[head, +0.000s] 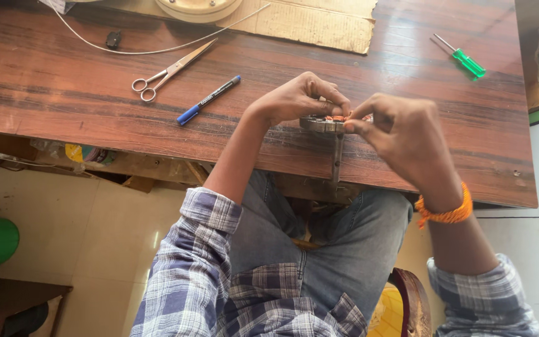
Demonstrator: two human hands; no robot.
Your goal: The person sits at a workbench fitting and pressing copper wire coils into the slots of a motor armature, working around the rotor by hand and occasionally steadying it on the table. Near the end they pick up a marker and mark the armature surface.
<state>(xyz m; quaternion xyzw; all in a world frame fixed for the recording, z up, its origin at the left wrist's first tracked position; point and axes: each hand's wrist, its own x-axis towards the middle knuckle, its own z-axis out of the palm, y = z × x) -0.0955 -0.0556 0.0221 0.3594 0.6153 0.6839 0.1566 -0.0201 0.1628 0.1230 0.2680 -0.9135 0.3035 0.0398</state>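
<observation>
A round metal motor core with copper-coloured windings rests on the wooden table near its front edge, on a thin metal shaft. My left hand curls over its left and top side, fingers closed on the rim. My right hand pinches the right side of the core with thumb and forefinger. An orange thread band circles my right wrist. Most of the core is hidden by my fingers.
Scissors and a blue marker pen lie to the left. A white wire, a small black part, a wooden disc and cardboard sit at the back. A green screwdriver lies far right.
</observation>
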